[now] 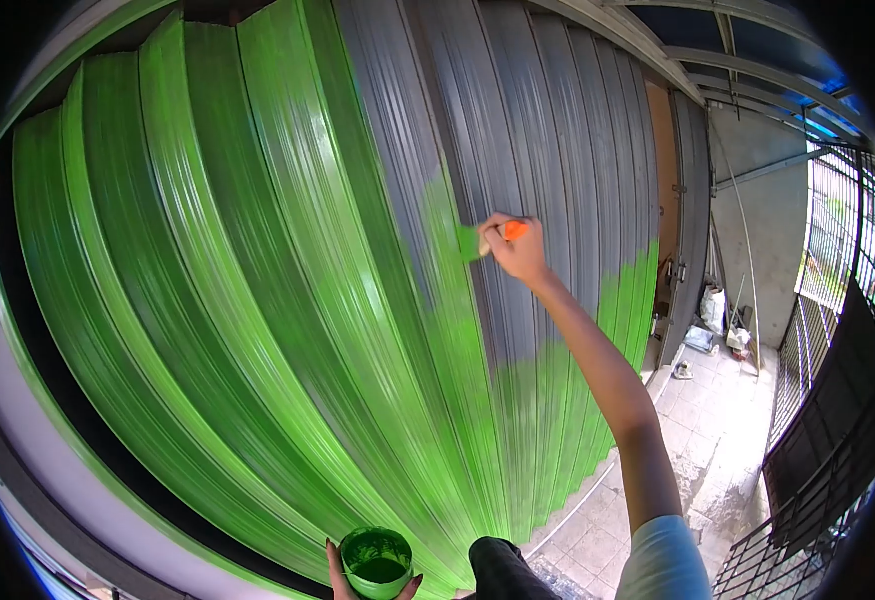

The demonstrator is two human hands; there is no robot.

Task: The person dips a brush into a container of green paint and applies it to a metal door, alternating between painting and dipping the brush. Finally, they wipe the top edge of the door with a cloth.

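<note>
My right hand point(515, 248) is closed around a paintbrush point(484, 243) with an orange part on its handle. The brush's green bristles are at the ribbed metal door point(547, 150), beside a ridge where green paint meets bare grey. Green covers the left panels and the lower part of the door; the upper middle and right are grey. Low in the view, my left hand point(335, 572) holds a small paint pot point(376, 562) from the sides, with green paint inside and smeared up its wall.
A tiled floor point(692, 420) runs along the right, with white bags point(712, 310) and small items by the far wall. A metal grille point(817, 290) borders it. My knee point(502, 565) shows beside the pot.
</note>
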